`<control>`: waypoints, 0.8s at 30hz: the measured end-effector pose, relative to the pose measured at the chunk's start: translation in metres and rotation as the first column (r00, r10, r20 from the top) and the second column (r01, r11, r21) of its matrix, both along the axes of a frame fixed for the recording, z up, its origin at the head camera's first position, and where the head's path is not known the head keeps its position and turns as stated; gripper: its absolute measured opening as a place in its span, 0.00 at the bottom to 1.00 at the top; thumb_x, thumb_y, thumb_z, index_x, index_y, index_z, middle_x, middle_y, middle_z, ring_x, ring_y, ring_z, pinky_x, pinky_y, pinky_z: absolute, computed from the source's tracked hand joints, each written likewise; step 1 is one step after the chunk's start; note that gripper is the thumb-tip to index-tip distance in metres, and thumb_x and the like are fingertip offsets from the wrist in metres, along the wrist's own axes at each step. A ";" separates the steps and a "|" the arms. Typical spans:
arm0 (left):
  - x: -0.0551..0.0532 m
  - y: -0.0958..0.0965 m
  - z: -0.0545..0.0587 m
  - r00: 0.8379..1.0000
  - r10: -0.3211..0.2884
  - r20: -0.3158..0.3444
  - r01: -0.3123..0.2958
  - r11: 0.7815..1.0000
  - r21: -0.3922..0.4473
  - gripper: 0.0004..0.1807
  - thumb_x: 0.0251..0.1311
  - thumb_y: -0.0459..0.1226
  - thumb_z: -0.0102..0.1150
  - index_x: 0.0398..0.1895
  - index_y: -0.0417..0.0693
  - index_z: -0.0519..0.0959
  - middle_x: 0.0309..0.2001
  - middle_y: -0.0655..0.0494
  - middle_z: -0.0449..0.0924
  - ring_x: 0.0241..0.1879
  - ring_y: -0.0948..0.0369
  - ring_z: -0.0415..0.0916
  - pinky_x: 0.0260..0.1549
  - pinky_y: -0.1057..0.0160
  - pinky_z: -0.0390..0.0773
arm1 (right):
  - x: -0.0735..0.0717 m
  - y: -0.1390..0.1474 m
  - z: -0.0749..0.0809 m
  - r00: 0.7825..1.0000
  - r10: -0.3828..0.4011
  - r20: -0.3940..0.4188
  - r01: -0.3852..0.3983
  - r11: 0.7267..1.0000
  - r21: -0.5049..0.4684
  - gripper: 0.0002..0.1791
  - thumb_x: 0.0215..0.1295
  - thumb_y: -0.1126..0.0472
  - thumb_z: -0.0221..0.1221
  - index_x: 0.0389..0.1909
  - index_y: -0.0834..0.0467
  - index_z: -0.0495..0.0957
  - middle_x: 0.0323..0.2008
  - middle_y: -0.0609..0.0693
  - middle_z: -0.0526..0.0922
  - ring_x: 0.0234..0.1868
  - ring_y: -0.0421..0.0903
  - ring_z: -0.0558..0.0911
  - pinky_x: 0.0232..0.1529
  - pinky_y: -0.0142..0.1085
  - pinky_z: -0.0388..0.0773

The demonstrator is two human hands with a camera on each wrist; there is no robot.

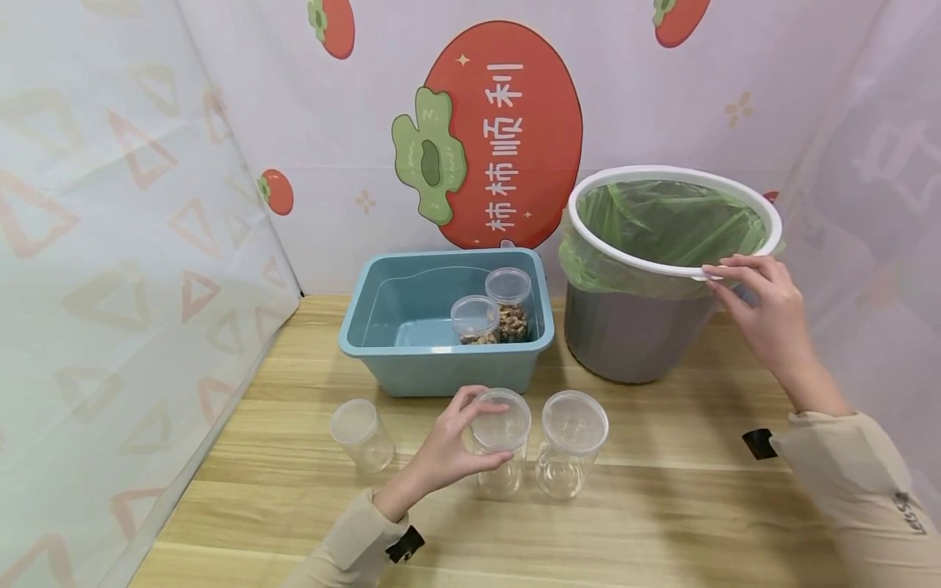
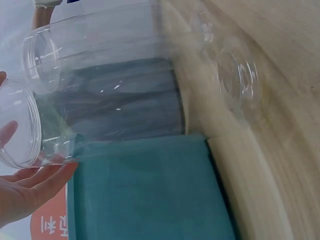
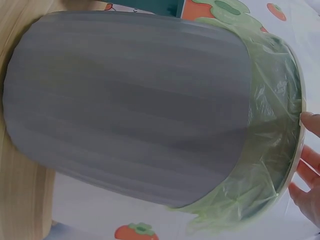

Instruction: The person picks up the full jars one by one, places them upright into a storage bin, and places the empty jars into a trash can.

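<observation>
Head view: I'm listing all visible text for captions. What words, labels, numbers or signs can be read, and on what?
"柿柿顺利": turned sideways, on the large red persimmon printed on the backdrop.
Right sleeve: small dark lettering, too blurred to read surely.
Right curtain: pale marks, too faint to tell whether they are writing.
Jar at the left hand and gray bin: no readable text.

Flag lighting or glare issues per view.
Head: left curtain washed out, soft shadows on the table at lower right; left wrist: dim, small white glints on the clear jar; right wrist: grey bin dull, light sheen on the green liner.
</observation>
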State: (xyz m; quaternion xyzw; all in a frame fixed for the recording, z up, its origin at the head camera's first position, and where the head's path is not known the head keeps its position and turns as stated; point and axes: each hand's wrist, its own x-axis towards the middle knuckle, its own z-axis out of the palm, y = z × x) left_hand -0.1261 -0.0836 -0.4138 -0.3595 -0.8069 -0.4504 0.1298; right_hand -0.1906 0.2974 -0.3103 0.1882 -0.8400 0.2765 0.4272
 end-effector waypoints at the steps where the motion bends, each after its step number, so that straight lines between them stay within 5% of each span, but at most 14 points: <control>1: 0.000 0.000 0.002 1.000 0.007 0.005 -0.007 1.000 0.000 0.28 0.35 0.38 0.72 0.46 0.51 0.75 0.51 0.50 0.66 0.51 0.55 0.66 0.44 0.56 0.72 | 0.000 0.000 0.000 1.000 -0.002 0.005 0.002 1.000 0.005 0.15 0.40 0.81 0.63 0.33 0.69 0.80 0.37 0.65 0.76 0.42 0.51 0.69 0.47 0.23 0.57; 9: -0.003 -0.004 0.028 0.999 0.024 -0.024 -0.023 0.999 0.040 0.28 0.30 0.32 0.73 0.42 0.42 0.75 0.46 0.43 0.69 0.48 0.49 0.67 0.45 0.53 0.70 | 0.000 -0.001 -0.003 0.999 -0.034 0.015 0.034 0.999 -0.043 0.16 0.39 0.80 0.63 0.33 0.66 0.81 0.38 0.62 0.77 0.43 0.50 0.70 0.46 0.25 0.58; 17: -0.011 -0.014 0.058 0.997 0.056 -0.061 -0.054 0.998 0.033 0.27 0.36 0.38 0.71 0.46 0.51 0.75 0.48 0.50 0.69 0.50 0.55 0.67 0.43 0.56 0.71 | 0.000 -0.003 -0.003 1.000 -0.021 0.020 0.022 0.998 -0.062 0.16 0.39 0.81 0.63 0.33 0.67 0.80 0.38 0.62 0.76 0.45 0.36 0.67 0.46 0.24 0.57; 24: -0.021 -0.017 0.089 0.995 0.062 -0.082 -0.057 0.997 0.057 0.28 0.37 0.37 0.71 0.47 0.48 0.74 0.48 0.50 0.68 0.49 0.56 0.66 0.38 0.58 0.73 | 0.000 -0.003 -0.003 1.000 -0.011 0.008 0.011 0.997 -0.076 0.16 0.38 0.81 0.63 0.33 0.67 0.80 0.38 0.62 0.76 0.46 0.33 0.66 0.46 0.23 0.57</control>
